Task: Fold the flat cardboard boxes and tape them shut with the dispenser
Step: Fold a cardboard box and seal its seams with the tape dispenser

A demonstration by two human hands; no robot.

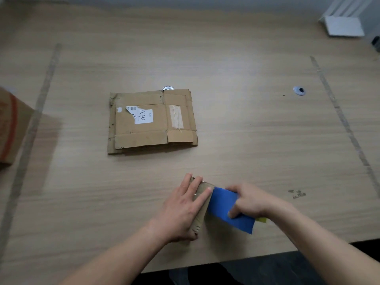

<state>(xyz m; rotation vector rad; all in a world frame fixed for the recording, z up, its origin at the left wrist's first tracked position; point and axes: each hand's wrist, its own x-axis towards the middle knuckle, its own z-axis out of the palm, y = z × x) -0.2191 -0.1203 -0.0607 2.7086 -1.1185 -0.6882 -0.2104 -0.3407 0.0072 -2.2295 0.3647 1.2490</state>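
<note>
At the far left edge a brown cardboard box with a red stripe (9, 124) stands on the pale wood-grain table (246, 140). A grey strip of tape (44, 93) runs down the table's left side. Near the middle lies a stack of flat cardboard boxes (151, 121), the top one bearing a torn white label (141, 116); a round metal grommet (168, 88) peeks out just behind it. Close to the near edge, the left hand (185, 206) lies with fingers straight, pressing a small folded cardboard box (202, 194). Just beside it, the right hand (253, 200) curls its fingers round the blue tape dispenser (228, 208), which touches the box. A second grommet (299, 90) and another grey strip (341, 116) mark the right side. A white object (342, 25) sits at the far right corner.
</note>
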